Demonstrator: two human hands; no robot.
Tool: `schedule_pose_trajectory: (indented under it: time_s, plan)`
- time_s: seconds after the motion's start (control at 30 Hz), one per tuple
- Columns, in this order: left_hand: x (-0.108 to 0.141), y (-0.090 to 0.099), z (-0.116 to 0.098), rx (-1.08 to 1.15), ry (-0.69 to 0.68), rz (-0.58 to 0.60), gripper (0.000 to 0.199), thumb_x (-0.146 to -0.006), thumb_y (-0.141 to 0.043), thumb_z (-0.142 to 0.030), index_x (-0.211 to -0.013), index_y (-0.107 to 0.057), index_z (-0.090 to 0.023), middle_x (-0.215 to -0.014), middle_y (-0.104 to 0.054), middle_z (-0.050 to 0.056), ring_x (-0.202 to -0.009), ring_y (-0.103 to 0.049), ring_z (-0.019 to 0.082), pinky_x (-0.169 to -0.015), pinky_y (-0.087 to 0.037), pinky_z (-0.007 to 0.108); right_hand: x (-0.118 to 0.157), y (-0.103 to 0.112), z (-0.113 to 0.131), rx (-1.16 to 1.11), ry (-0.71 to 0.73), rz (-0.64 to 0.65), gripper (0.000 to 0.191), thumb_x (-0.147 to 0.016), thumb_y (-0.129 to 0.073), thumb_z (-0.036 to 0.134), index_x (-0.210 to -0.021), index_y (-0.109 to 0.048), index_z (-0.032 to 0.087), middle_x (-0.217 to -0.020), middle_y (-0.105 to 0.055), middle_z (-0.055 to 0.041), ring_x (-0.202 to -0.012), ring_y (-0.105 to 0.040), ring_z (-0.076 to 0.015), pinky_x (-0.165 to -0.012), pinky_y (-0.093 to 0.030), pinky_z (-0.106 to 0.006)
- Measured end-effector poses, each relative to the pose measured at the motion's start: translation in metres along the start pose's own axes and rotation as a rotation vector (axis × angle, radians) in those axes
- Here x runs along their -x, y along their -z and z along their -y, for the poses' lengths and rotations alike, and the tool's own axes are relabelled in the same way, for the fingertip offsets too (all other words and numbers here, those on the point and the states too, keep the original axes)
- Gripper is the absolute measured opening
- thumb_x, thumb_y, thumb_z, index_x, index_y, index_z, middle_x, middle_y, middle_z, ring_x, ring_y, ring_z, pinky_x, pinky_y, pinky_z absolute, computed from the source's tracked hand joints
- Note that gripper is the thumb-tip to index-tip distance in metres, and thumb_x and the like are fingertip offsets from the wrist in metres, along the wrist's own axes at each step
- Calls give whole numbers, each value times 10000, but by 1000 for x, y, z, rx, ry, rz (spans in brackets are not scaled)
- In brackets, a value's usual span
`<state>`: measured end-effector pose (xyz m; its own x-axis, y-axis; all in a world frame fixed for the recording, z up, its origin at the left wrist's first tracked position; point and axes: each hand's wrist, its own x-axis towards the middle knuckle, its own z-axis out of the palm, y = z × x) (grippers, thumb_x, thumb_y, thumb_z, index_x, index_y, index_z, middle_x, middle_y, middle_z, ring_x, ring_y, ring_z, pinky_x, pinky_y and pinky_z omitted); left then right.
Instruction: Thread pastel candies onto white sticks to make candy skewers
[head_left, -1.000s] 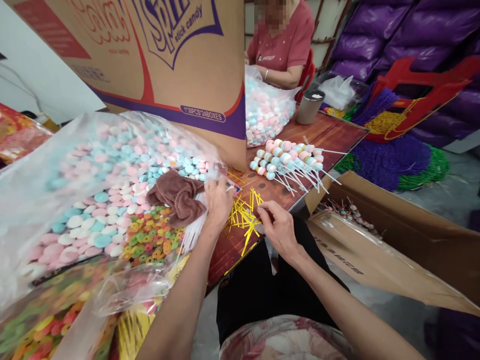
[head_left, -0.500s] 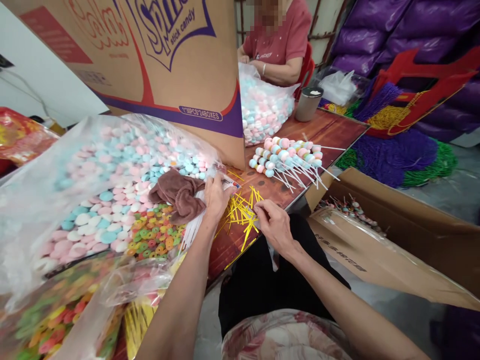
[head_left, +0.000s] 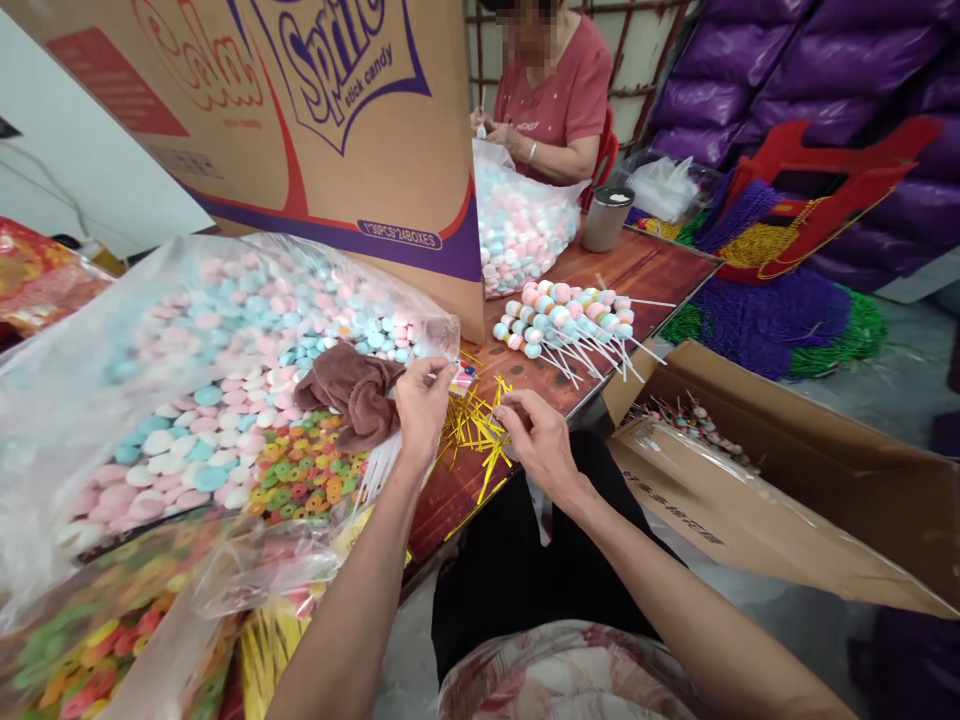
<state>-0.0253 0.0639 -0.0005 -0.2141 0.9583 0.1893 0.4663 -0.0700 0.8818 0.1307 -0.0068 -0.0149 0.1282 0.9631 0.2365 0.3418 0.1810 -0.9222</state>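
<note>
My left hand is pinched closed at the edge of the big clear bag, beside a small printed packet; what its fingertips hold is too small to name. Just right of it, my right hand has its thumb and fingers pressed together over yellow twist ties scattered on the table; anything in that pinch cannot be made out. A brown cloth lies left of my left hand, with white sticks under and beside it. Skewered pastel candies are piled beyond my hands.
Loose pastel candies and colourful rings lie at left. A tall carton stands ahead. Across the table sits a person near a candy bag and a cup. An open box is at right.
My left hand has risen slightly and its fingers have drawn into a pinch beside the packet. My right hand has shifted slightly left and up. The person opposite has raised a hand.
</note>
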Motion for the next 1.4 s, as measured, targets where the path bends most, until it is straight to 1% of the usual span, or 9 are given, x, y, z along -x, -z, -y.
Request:
schedule_pose_trajectory:
  time_s: [0.13,0.23,0.3,0.43,0.6,0.73,1.03,1.27,1.4]
  plan:
    - [31,-2,-21,227,-75,62,138,-786,-672,-309,-808,-711,-178,-801,-698,23,-729,-605,149,-698,-456,258,-14,-9,12,-472,-263,99,255,-740,-729,416,-799,-644,182,-673,-594,23,-522,-446,-98,-526,-364,-246]
    - [58,-3,-29,309,-24,-16,150,-783,-713,-326,-804,-697,-179,-758,-658,6,-687,-559,126,-663,-434,239,-15,-11,17,-689,-372,84,285,-661,-784,380,-660,-579,183,-544,-465,72,-464,-332,-67,-465,-268,-228]
    - [77,-4,-29,424,106,-33,239,-802,-714,-395,-739,-663,-170,-653,-579,-19,-591,-482,98,-581,-389,218,-12,-8,18,-713,-362,43,273,-657,-789,352,-654,-575,183,-548,-466,74,-476,-330,-65,-470,-269,-226]
    - [98,-10,-29,871,486,235,373,-777,-734,-504,-729,-686,-137,-633,-578,-5,-515,-428,60,-504,-348,194,-5,1,23,-626,-288,58,231,-717,-749,326,-659,-575,186,-604,-513,54,-533,-399,-84,-510,-329,-226]
    - [86,-16,-36,1334,623,156,270,-673,-858,-253,-899,-735,-172,-931,-713,25,-756,-618,84,-668,-478,180,1,3,27,-558,-232,106,199,-809,-663,331,-701,-602,175,-670,-551,24,-634,-478,-115,-611,-398,-244]
    - [80,-18,-36,1281,602,62,232,-613,-874,-154,-802,-740,-141,-778,-694,-10,-610,-553,37,-587,-444,144,5,3,19,-557,-293,101,334,-841,-637,437,-654,-551,174,-607,-467,38,-564,-385,-93,-529,-312,-230]
    - [90,-22,-39,998,392,-129,285,-631,-871,-344,-722,-703,-133,-684,-652,-12,-619,-560,68,-631,-457,183,11,-6,15,-527,-280,73,406,-862,-611,521,-658,-477,196,-603,-361,55,-539,-293,-86,-488,-263,-230]
    - [82,-5,-36,1114,477,-169,296,-559,-911,-280,-708,-706,-126,-731,-667,-8,-641,-568,69,-674,-501,193,6,0,16,-462,-273,193,455,-889,-566,541,-619,-433,199,-580,-347,49,-524,-305,-87,-481,-269,-232]
    - [76,0,-30,1055,469,-317,325,-515,-929,-284,-664,-688,-126,-683,-653,-26,-605,-552,49,-624,-478,155,-4,12,16,-168,-121,184,464,-937,-514,490,-590,-439,192,-576,-406,40,-548,-380,-98,-530,-315,-237]
